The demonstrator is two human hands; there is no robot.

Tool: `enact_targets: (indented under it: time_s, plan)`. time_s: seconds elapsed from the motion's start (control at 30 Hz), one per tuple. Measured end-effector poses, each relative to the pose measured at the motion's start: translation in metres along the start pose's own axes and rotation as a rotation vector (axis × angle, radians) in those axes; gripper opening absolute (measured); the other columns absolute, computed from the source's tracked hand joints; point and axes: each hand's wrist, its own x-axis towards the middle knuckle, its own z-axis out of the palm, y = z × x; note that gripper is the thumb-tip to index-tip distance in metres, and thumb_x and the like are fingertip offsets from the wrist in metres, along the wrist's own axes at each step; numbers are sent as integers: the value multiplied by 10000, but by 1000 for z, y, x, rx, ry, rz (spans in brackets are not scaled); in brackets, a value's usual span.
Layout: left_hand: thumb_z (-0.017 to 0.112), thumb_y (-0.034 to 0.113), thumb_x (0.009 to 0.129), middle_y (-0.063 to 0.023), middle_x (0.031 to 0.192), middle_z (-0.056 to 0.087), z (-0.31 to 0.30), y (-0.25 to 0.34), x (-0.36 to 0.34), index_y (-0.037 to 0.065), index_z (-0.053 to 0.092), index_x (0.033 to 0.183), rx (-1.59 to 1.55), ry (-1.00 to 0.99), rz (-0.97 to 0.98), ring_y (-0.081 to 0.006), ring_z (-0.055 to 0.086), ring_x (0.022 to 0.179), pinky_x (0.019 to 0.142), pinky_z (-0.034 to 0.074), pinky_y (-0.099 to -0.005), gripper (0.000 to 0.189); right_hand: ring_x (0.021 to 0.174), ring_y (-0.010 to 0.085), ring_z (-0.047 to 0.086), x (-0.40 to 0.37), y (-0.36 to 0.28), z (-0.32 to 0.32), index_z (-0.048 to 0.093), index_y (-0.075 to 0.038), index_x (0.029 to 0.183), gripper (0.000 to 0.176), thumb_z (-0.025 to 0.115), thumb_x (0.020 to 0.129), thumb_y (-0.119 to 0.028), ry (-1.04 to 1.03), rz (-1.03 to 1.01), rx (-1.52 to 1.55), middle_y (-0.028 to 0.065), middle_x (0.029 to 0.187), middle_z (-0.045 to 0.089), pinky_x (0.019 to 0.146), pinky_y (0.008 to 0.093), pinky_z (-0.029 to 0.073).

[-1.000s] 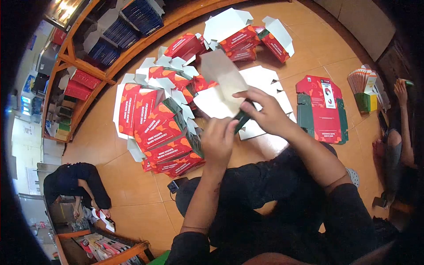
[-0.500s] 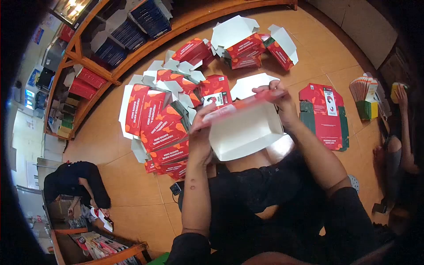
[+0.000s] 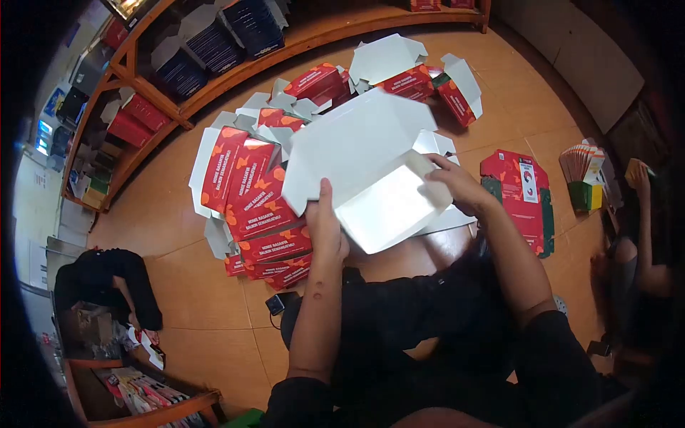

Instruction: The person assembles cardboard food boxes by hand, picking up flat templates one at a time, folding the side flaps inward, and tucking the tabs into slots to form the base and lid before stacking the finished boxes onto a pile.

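I hold a white cardboard box open above my lap, its inside facing me and its lid flap raised toward the far side. My left hand grips the box's left wall with the thumb inside. My right hand grips the right wall near the far corner. A fanned stack of folded red boxes lies on the floor just left of my left hand.
More red and white boxes lie farther out. A flat red carton blank is on the floor to the right. Wooden shelves curve along the back. One person sits at right, another crouches at lower left.
The flat blank has been folded up into an open box. It tilted so its white interior and raised lid now face me; both hands shifted to its side walls.
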Motion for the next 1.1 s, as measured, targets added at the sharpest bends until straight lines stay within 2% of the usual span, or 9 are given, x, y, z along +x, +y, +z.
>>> enact_targets:
  time_s: [0.07, 0.17, 0.27, 0.37, 0.43, 0.53, 0.63, 0.67, 1.1]
  plan:
    - [486, 340, 1032, -124, 1456, 417, 4, -1, -5, 53, 333, 1459, 45, -84, 64, -243, 384, 1354, 1106, 311, -393, 537, 950, 170, 639, 8, -5, -8, 480, -43, 1342, 490, 582, 919, -269, 94, 56, 132, 98, 1150, 609, 797, 334, 538]
    - [468, 553, 983, -134, 1512, 295, -1, 5, -6, 163, 303, 1488, 167, -11, -58, -289, 354, 1337, 1028, 374, -433, 659, 1064, 181, 601, 38, -46, -27, 485, -59, 1347, 506, 556, 948, -362, 175, 134, 183, 118, 1202, 593, 894, 404, 523]
    - [441, 603, 970, -138, 1508, 303, -4, 8, -5, 169, 291, 1496, 159, -26, -36, -298, 341, 1349, 1033, 348, -431, 698, 1056, 189, 605, 98, -108, -43, 517, -115, 1318, 552, 545, 932, -508, 144, -72, 262, 107, 1127, 632, 862, 473, 534]
    - [433, 603, 970, -145, 1525, 283, -5, 12, -4, 164, 293, 1498, 130, -11, -33, -308, 343, 1352, 1039, 336, -428, 700, 1097, 216, 593, 151, -151, -93, 517, -115, 1307, 588, 555, 917, -553, 232, 90, 306, 123, 1179, 619, 871, 474, 535]
    - [438, 589, 973, -153, 1521, 283, -6, 17, -4, 142, 289, 1502, 105, 12, -23, -316, 344, 1361, 1054, 333, -432, 708, 1039, 239, 619, 170, -144, -108, 539, -82, 1271, 553, 584, 917, -505, 792, -60, 69, 129, 1137, 642, 849, 400, 538]
    - [441, 572, 978, -161, 1523, 276, -8, 22, -3, 119, 279, 1506, 59, -11, 5, -323, 347, 1364, 1060, 337, -442, 714, 990, 282, 640, 154, -55, -103, 624, 0, 1102, 451, 662, 862, -380, 947, -603, -722, 179, 1036, 663, 854, 394, 501]
    - [456, 512, 994, -168, 1472, 343, -7, 25, -7, 87, 320, 1477, -14, 62, 3, -310, 404, 1313, 1025, 379, -429, 658, 1137, 328, 562, 89, 125, -37, 631, -43, 1179, 533, 754, 777, -371, -109, -569, -1104, 203, 1210, 589, 962, 431, 462]
    - [465, 485, 999, -169, 1440, 382, -8, 27, -4, 78, 349, 1457, -14, 44, 41, -298, 431, 1284, 1007, 395, -421, 624, 1218, 319, 507, 60, 135, -3, 577, -100, 1277, 575, 775, 763, -266, -228, -241, -1268, 181, 1317, 510, 1028, 444, 433]
    - [469, 345, 1018, -120, 1249, 513, -6, 33, -6, 29, 486, 1299, -107, 40, 58, -239, 515, 1131, 929, 438, -386, 423, 1196, 349, 533, 53, 172, 23, 625, -104, 1224, 610, 805, 699, -357, -377, -290, -1563, 115, 1341, 524, 978, 436, 482]
